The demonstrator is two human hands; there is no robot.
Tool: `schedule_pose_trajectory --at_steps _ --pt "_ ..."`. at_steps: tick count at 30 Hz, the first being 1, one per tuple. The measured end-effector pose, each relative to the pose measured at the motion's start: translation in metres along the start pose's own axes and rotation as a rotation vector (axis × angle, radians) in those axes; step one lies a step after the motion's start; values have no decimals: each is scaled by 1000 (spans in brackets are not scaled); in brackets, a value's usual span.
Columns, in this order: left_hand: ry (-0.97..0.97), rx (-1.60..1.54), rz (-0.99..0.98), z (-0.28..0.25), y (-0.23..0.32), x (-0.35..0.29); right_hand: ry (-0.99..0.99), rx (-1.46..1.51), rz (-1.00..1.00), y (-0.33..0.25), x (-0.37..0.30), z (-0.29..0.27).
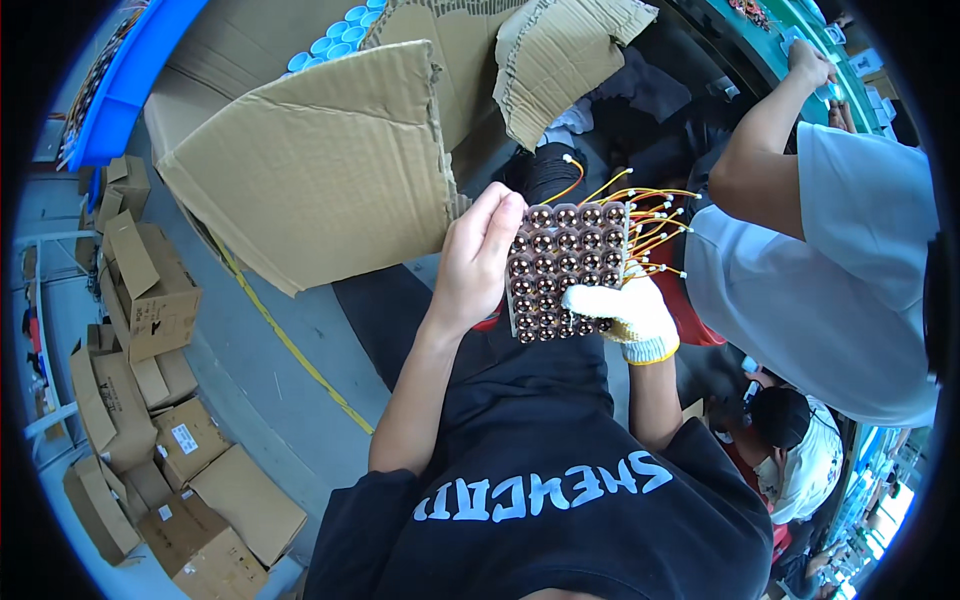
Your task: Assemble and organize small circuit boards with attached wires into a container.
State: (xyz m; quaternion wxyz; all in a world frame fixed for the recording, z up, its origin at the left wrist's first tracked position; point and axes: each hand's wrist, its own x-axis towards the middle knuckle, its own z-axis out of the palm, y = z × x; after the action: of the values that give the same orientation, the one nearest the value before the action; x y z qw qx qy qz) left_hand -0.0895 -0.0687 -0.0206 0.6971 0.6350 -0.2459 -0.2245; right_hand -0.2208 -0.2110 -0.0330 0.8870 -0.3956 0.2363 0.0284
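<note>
In front of my torso I hold up a squarish block of shiny copper-coloured round pieces (pixel 566 241), set in rows. Thin yellow and red wires (pixel 652 238) with small white connectors stick out from its right side. My bare left hand (pixel 476 258) grips the block's left edge, its thumb along the upper left corner. My right hand (pixel 642 312), in a white knitted glove, clasps the lower right, the thumb lying across the front of the round pieces. Both hands' other fingers are mostly hidden behind the block.
A large open cardboard box (pixel 310 165) stands ahead, with light-blue round caps (pixel 340 38) beyond its flap. Cardboard cartons (pixel 195 440) pile up at left, near a blue bin (pixel 122 100). A co-worker in a white shirt (pixel 800 270) sits close at right by a green bench (pixel 765 55).
</note>
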Motion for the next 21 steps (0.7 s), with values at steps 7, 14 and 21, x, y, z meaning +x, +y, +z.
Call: schedule_pose_trajectory --at_steps 7,14,21 --pt "-124 190 -115 -7 -11 -6 -58 -52 -48 5 4 -18" --pt "-561 298 -116 13 -10 3 -128 -680 108 -18 -10 -29" --pt "-625 -197 -426 16 -40 -4 -159 -705 128 -9 -4 -42"
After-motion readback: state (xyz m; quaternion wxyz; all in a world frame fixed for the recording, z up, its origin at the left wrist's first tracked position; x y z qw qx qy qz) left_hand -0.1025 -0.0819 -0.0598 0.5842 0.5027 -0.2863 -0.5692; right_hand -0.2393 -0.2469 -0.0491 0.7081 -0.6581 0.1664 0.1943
